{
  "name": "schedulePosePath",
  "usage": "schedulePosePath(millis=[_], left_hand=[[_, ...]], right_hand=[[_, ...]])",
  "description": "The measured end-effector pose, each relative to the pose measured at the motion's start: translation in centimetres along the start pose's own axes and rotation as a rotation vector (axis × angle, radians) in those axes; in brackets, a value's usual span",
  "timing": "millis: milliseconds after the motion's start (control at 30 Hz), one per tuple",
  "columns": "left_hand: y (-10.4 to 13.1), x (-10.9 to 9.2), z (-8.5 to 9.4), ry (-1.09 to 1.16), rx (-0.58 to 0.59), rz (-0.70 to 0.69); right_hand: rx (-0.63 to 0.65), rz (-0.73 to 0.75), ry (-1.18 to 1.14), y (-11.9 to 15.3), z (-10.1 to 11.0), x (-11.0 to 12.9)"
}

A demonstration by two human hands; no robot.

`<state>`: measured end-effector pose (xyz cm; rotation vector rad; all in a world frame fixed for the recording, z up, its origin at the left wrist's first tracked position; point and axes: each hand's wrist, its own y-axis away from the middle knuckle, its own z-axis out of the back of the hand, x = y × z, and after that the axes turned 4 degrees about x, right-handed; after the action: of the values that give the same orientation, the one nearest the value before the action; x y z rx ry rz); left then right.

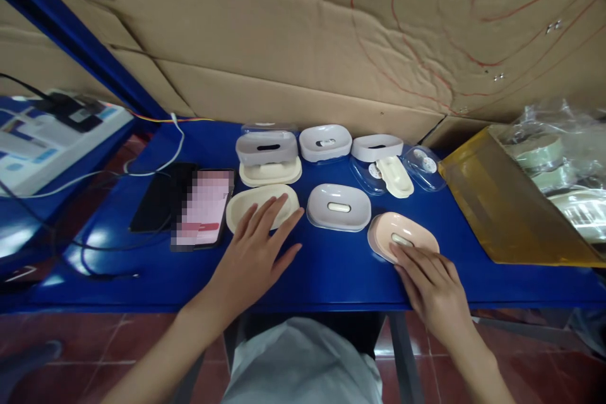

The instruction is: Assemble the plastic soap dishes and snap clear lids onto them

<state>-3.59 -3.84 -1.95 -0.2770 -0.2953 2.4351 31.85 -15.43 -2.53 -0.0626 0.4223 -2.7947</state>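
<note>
My left hand [258, 246] lies with fingers spread over a cream oval soap dish [241, 205], its fingertips on the dish. My right hand [433, 284] pinches the near rim of a peach soap dish [416, 233], with fingers inside by the slot and the thumb outside. Between the hands sits a pale grey soap dish [357, 202] with a cream piece showing in its slot. Behind stand three more pale grey trays: a left one [246, 150], a middle one [326, 150] with a round sticker, and a right one [369, 148].
A cream part [400, 180] leans by clear plastic covers [416, 170] at the back. On the right, a yellow-brown box [478, 202] holds bagged green and white dishes. A phone [203, 208], cables and a power strip [28, 158] occupy the left. Cardboard [284, 44] walls the back.
</note>
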Motion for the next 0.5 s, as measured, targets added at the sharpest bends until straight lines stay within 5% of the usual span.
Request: schedulePosePath(millis=[233,333,500], left_hand=[[2.0,0.2,-1.2,0.009,0.002,0.004],[1.5,0.1,-1.7,0.047,0.020,-0.023],[0.7,0.5,-1.6,0.128,0.032,-0.055]], right_hand=[[-0.049,-0.175,0.220,-0.9,2.2,-5.7],[-0.088,-0.195,0.196,-5.0,1.8,-6.0],[0.057,-0.145,0.135,-12.7,-1.0,-5.0]])
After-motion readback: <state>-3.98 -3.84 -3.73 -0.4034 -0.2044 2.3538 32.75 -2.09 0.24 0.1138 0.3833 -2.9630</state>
